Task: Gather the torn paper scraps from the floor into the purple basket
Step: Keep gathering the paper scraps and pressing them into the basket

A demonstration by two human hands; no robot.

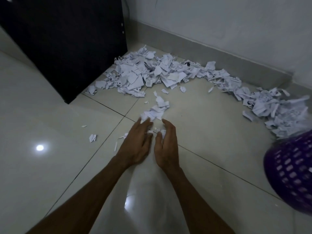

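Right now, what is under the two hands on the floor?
Small paper scraps lie between and ahead of the left hand and right hand. Anything beneath the palms is covered.

Floor: glossy pale tiles with dark grout lines. Landmark: dark cabinet, standing on it at the far left. Large heap of torn paper scraps just right of the cabinet's base, trailing further right along the skirting to the purple basket. Small clump nearer than the cabinet. Stray scrap below its near corner.
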